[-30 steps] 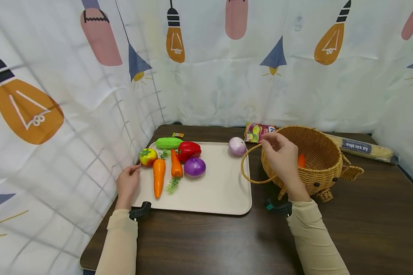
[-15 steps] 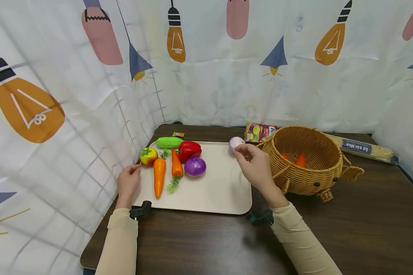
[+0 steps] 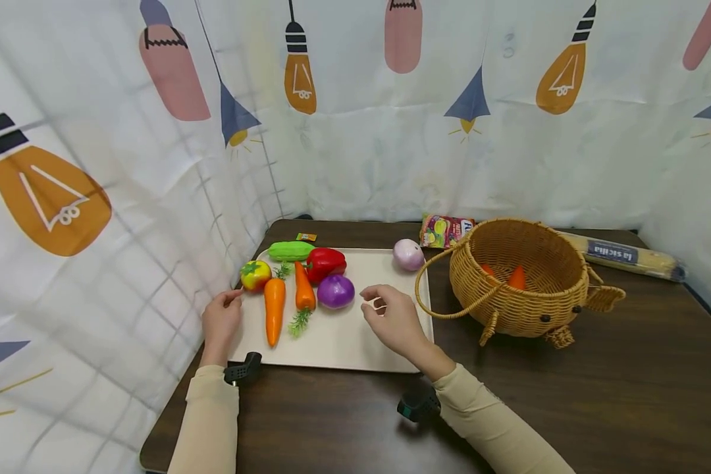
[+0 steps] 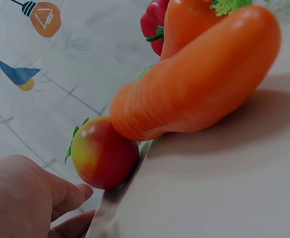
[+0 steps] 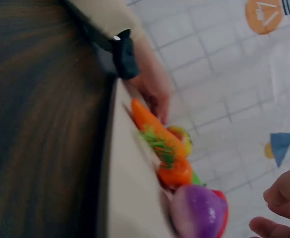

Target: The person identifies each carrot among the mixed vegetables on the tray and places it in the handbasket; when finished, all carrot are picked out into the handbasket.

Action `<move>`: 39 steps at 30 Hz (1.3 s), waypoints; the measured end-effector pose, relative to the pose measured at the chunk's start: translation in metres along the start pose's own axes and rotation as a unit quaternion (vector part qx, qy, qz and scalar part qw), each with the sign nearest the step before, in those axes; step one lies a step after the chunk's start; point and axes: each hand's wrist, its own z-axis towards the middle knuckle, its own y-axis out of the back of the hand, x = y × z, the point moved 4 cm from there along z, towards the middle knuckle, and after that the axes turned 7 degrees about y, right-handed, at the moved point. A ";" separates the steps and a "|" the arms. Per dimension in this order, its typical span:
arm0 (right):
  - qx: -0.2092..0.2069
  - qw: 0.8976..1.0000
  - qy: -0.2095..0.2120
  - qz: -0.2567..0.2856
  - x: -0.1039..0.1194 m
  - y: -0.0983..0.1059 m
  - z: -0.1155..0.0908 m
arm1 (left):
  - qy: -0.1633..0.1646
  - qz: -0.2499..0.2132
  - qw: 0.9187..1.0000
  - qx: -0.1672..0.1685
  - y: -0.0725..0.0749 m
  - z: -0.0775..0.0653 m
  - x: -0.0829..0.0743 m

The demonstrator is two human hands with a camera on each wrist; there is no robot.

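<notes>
My left hand (image 3: 222, 322) pinches the left rim of a cream tray (image 3: 367, 336), beside a red-and-yellow toy tomato (image 3: 255, 275); the left wrist view shows the tomato (image 4: 105, 152) just past the fingertips. My right hand (image 3: 394, 319) hovers over the tray, thumb and fingers apart and bent, holding nothing. Left of it sits a shiny purple toy onion (image 3: 336, 291). Around that lie a large carrot (image 3: 274, 309), a smaller carrot (image 3: 304, 288) with green leaves, a red bell pepper (image 3: 324, 264) and a green ridged vegetable (image 3: 291, 250). A pale purple onion (image 3: 408, 255) rests at the tray's back right.
Right of the tray stands an animal-shaped wicker basket (image 3: 509, 309) holding orange pieces (image 3: 517, 278); its loop handle (image 3: 429, 304) leans over the tray edge. Behind are a snack packet (image 3: 444, 230), a pasta packet (image 3: 628, 255) and a small orange wrapper (image 3: 306, 237). Curtains surround the table.
My right hand has come away from the basket's handle, moving left and nearer over the tray towards the shiny purple onion. The handle swings back into view. My left hand stays at the rim.
</notes>
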 end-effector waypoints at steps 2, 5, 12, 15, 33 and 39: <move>0.018 1.000 0.000 0.013 0.001 -0.010 -0.001 | 0.001 0.001 1.000 -0.002 0.001 0.000 0.002; 0.040 0.999 -0.002 0.029 0.005 -0.023 0.002 | -0.003 -0.001 1.000 -0.004 0.002 0.000 0.002; 0.065 0.997 -0.007 0.050 0.019 -0.048 0.018 | -0.005 0.001 1.000 -0.003 0.005 0.003 0.000; 0.072 0.996 -0.007 0.048 0.021 -0.061 0.023 | -0.002 0.006 1.000 -0.002 0.006 0.002 0.000; 0.049 0.998 0.000 0.051 0.033 -0.104 0.041 | -0.029 0.009 0.999 -0.011 0.008 -0.001 -0.004; 0.074 0.996 -0.024 0.042 0.027 -0.118 0.041 | -0.023 0.011 1.000 -0.009 0.003 -0.003 -0.001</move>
